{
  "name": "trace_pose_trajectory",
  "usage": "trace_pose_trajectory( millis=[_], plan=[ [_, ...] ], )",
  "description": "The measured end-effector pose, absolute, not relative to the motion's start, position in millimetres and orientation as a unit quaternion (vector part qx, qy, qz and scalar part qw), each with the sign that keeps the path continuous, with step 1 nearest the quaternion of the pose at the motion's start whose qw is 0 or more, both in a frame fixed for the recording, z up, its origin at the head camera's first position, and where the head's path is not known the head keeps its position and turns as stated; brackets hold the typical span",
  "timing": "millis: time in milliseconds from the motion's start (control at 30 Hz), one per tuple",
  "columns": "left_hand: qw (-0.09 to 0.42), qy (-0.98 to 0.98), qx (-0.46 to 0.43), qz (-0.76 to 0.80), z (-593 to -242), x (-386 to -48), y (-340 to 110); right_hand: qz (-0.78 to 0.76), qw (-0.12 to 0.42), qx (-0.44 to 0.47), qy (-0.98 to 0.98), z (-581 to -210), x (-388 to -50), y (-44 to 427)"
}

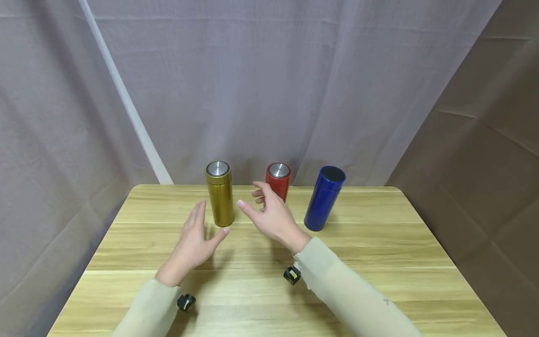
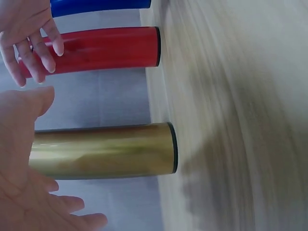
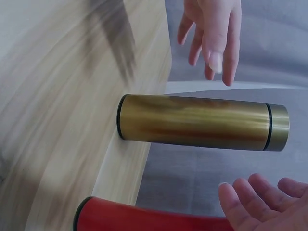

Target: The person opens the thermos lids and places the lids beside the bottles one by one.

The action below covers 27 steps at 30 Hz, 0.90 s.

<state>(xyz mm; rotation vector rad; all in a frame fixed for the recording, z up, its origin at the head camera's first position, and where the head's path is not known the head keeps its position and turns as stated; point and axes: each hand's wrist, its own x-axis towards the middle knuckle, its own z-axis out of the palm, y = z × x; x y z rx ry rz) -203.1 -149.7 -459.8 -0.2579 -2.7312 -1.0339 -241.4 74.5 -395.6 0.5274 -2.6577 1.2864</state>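
A gold bottle (image 1: 221, 201) with a silver lid stands upright near the table's back edge. The left hand (image 1: 193, 243) is at its left front, thumb and fingers spread, holding nothing. Between the gold bottle and a red bottle (image 1: 280, 180) is the right hand (image 1: 271, 213), fingers loosely bent and empty, hiding the red bottle's lower part in the head view. The right wrist view shows a gap between the gold bottle (image 3: 195, 122) and both hands. In the left wrist view the left hand (image 2: 29, 163) overlaps the gold bottle's top end (image 2: 106, 151).
A blue bottle (image 1: 324, 199) with a dark top stands to the right of the red one. Grey cloth (image 1: 236, 93) hangs behind the wooden table (image 1: 252, 290), and brown cloth (image 1: 484, 164) on the right. Each wrist carries a small black device.
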Motion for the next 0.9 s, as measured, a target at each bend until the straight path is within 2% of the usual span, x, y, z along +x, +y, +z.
trace_pose_trajectory(
  millis=[500,900],
  plan=[
    [0.095,-0.883,-0.045,-0.458,-462.0,-228.6,-148.3,0.434,0.053,0.197,-0.877,-383.0,-255.1,49.1],
    [0.111,-0.86,-0.063,-0.494,-462.4,-239.0,-140.2,0.42,0.053,0.202,-0.883,-382.6,-265.2,34.9]
  ],
)
